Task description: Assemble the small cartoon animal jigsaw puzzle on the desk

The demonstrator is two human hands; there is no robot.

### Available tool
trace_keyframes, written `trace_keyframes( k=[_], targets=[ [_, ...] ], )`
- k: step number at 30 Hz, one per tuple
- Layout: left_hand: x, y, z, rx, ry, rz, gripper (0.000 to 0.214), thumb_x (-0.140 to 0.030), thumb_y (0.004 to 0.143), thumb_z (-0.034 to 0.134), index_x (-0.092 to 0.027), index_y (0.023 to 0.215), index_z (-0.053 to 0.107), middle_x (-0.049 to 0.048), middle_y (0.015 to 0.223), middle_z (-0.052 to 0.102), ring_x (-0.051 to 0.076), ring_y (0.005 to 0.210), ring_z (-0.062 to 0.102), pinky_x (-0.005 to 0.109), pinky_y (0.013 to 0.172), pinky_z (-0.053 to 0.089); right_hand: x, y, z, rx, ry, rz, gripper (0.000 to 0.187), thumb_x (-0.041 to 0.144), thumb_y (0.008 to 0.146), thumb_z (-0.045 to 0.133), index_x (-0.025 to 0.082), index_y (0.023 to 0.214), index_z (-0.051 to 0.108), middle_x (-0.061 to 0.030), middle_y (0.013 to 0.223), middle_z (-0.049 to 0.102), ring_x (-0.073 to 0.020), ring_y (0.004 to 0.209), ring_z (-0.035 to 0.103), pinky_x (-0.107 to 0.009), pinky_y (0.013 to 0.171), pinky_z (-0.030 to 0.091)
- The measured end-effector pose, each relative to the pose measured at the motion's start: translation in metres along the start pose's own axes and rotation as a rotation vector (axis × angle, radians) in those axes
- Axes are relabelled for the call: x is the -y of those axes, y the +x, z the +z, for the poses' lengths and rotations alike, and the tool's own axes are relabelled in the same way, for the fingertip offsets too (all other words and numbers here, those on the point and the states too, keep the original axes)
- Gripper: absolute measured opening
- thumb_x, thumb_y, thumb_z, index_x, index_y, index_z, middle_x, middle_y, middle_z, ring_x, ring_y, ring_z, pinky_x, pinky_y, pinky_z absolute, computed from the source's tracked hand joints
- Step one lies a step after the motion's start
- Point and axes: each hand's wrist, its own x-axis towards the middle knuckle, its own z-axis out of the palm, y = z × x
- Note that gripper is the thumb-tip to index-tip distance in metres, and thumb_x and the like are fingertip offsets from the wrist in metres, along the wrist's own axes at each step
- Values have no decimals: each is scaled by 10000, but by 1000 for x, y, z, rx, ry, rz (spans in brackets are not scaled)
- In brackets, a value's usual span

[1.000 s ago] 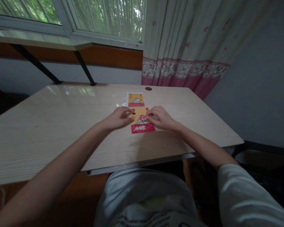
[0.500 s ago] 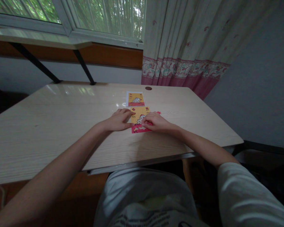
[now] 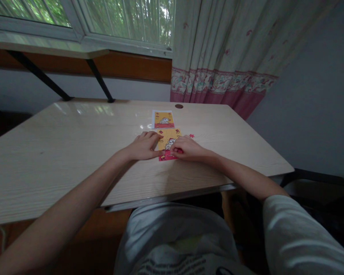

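Observation:
A small jigsaw puzzle (image 3: pixel 168 140), yellow with a cartoon figure and a red lower band, lies on the pale wooden table (image 3: pixel 74 152). My left hand (image 3: pixel 145 146) rests at its left edge, fingers curled with the tips on the puzzle. My right hand (image 3: pixel 186 148) covers its lower right part, fingers bent and pressing down on the red band. Whether a piece sits under those fingers is hidden. A loose red piece (image 3: pixel 191 135) lies just right of the puzzle. A reference card (image 3: pixel 163 119) with the same picture lies behind it.
A round cable hole (image 3: pixel 179 106) sits near the table's far edge. A flowered curtain (image 3: pixel 223 57) hangs behind at the right, a window (image 3: pixel 103 19) and shelf brackets at the left. The table's front edge is close to my lap.
My right hand has slid left and down onto the puzzle's red lower band, uncovering the loose red piece. My left hand has shifted slightly toward the puzzle's lower left.

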Motion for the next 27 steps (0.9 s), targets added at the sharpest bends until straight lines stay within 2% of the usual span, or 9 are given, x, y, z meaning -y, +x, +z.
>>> trace_keyframes(
  k=[6, 9, 13, 18, 21, 24, 27],
  targets=[
    [-1, 0, 0, 8, 5, -34, 772, -666, 754, 530, -150, 1327, 496, 182, 1376, 497, 386, 1254, 420, 507, 1015, 346, -2, -1, 0, -6, -8, -19, 128, 174, 844, 589, 177, 864, 715, -54, 849, 704, -174, 826, 574, -306, 791, 346],
    [-3, 1, 0, -2, -8, -51, 768, -657, 730, 558, -156, 1310, 511, 177, 1365, 506, 386, 1243, 427, 513, 1006, 355, 0, -1, -3, -4, -10, -73, 138, 200, 866, 591, 186, 877, 728, -58, 884, 717, -175, 849, 580, -310, 802, 351],
    [-6, 1, -2, 4, -5, -71, 751, -630, 716, 579, -163, 1302, 523, 170, 1360, 511, 385, 1246, 428, 512, 1008, 360, 2, -1, -6, 48, -31, -151, 165, 257, 902, 582, 203, 875, 735, -45, 875, 723, -169, 848, 580, -305, 781, 354],
    [-8, 1, -4, 34, 16, -89, 785, -635, 731, 556, -131, 1330, 501, 191, 1392, 479, 398, 1255, 419, 524, 1011, 360, -3, 0, -12, 78, -12, -173, 167, 277, 906, 587, 196, 917, 732, -49, 906, 722, -171, 874, 595, -297, 792, 370],
    [-6, 1, -4, 38, 12, -62, 802, -682, 744, 522, -144, 1338, 496, 172, 1397, 484, 388, 1260, 417, 517, 1021, 357, -21, -3, -20, -13, -44, -80, 175, 246, 908, 559, 169, 899, 717, -67, 893, 710, -172, 854, 598, -294, 796, 377],
    [-3, 1, -4, 36, -13, -61, 800, -707, 764, 478, -153, 1341, 502, 165, 1393, 492, 381, 1257, 424, 520, 1022, 358, -49, -9, -30, -113, -127, 109, 173, 220, 897, 541, 146, 891, 697, -81, 861, 695, -178, 809, 583, -292, 770, 379],
    [-2, 2, -5, 26, -51, -97, 747, -692, 802, 420, -168, 1325, 522, 165, 1385, 500, 374, 1253, 439, 529, 1012, 370, -74, -18, -37, -88, -184, 294, 157, 261, 882, 569, 147, 870, 676, -92, 868, 685, -187, 795, 571, -289, 726, 370]
  ],
)
